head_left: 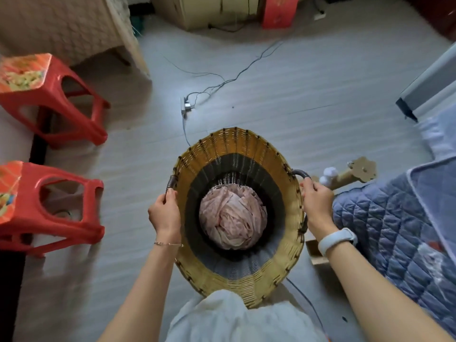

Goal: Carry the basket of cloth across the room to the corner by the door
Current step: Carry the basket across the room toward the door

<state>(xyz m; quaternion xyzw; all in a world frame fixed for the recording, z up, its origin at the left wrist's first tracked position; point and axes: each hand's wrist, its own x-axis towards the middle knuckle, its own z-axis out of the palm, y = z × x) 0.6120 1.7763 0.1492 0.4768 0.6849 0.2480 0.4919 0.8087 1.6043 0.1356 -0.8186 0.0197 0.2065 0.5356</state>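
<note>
A tall woven basket (237,144), yellow at the rim with dark bands lower down, hangs in front of me above the floor. A bundle of pale pink cloth (233,218) lies at its bottom. My left hand (164,213) is closed on the dark handle at the basket's left side. My right hand (317,202) is closed on the dark handle at its right side. White clothing covers the basket's near rim.
Two red plastic stools (56,99) (49,208) stand at the left. A power strip (186,107) with cables lies on the pale floor ahead. A blue quilted bed cover (394,230) fills the right. A cardboard box (204,11) and a red box (280,11) stand at the far wall.
</note>
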